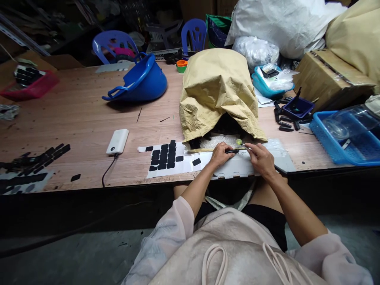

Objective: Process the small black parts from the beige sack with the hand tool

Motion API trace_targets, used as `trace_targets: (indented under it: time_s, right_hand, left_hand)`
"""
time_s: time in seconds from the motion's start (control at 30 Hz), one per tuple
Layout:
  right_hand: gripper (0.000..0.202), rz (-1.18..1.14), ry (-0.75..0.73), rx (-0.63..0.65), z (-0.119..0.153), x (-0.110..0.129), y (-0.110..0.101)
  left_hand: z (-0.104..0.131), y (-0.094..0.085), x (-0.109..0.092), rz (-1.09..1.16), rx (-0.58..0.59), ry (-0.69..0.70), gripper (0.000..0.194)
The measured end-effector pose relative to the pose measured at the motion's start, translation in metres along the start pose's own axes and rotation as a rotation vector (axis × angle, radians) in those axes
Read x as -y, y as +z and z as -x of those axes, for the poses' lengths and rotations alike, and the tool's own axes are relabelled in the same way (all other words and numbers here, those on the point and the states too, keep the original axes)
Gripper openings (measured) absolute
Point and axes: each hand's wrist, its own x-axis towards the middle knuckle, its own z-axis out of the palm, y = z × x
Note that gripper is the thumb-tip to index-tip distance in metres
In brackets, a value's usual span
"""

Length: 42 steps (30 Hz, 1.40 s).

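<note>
My left hand point(221, 155) is closed on a slim black piece point(233, 151) near the table's front edge. Just to the right, my right hand point(261, 159) pinches a thin tool point(245, 147), whose far end is near a small yellow-green disc point(239, 141). Both hands are over a pale board point(234, 167), in front of the mouth of a tan sack point(218, 79) with dark items inside. Left of my hands, a white sheet point(185, 165) bears several black rounded patches point(163, 156), and one loose patch point(196, 162) is nearest my left hand.
A white power bank point(118, 141) with a cable lies to the left, and a blue tub point(145, 81) tilts behind it. At right are a blue basket point(335, 146), a small purple tray point(298, 107) among black pieces, and a cardboard box point(329, 79). Black strips point(44, 160) lie far left.
</note>
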Motion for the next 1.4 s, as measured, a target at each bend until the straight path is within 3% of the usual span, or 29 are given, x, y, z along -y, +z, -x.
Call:
trace_targets:
  time_s: [0.2,0.4,0.53,0.67,0.77,0.83,0.9,0.97,1.03,1.13,1.17,1.23,1.4]
  right_hand:
    - [0.032,0.135,-0.078,0.025,-0.013,-0.049,0.009]
    - [0.032,0.159,-0.088,0.014,-0.008,-0.051,0.015]
    - [0.031,0.165,-0.065,0.036,-0.009,-0.048,0.014]
    - [0.031,0.165,-0.052,0.043,-0.008,-0.048,0.015]
    - [0.03,0.17,-0.054,0.046,-0.008,-0.048,0.015]
    - [0.03,0.18,-0.061,0.043,-0.008,-0.047,0.015]
    - [0.03,0.19,-0.069,0.036,-0.008,-0.047,0.014]
    - [0.03,0.196,-0.075,0.03,-0.008,-0.047,0.014]
    - [0.029,0.198,-0.078,0.029,-0.008,-0.047,0.015]
    - [0.029,0.207,-0.082,0.027,-0.008,-0.048,0.016]
    - [0.029,0.212,-0.083,0.026,-0.008,-0.048,0.016]
    - [0.03,0.221,-0.087,0.025,-0.007,-0.047,0.016]
    - [0.033,0.206,-0.091,-0.01,-0.006,-0.046,0.013]
  left_hand:
    - [0.0,0.002,0.005,-0.039,0.007,0.023,0.016]
    - [0.003,-0.007,-0.004,-0.071,0.032,0.031,0.012]
    - [0.054,-0.004,-0.026,-0.021,0.094,0.193,0.019]
    - [0.123,0.026,-0.022,0.009,0.479,0.297,0.024]
    - [0.141,0.054,0.006,-0.095,0.56,0.039,0.024]
    - [0.137,0.066,0.025,-0.161,0.548,-0.184,0.03]
    - [0.13,0.071,0.035,-0.201,0.543,-0.288,0.038]
    - [0.126,0.067,0.031,-0.206,0.558,-0.236,0.046]
    - [0.125,0.057,0.017,-0.169,0.629,-0.075,0.046]
    - [0.117,0.031,-0.013,0.01,0.822,0.173,0.031]
    - [0.11,0.021,-0.021,0.085,0.839,0.207,0.025]
    - [0.085,0.001,-0.032,0.171,0.693,0.177,0.019]
    - [-0.007,-0.03,-0.029,-0.082,-0.219,-0.081,0.012]
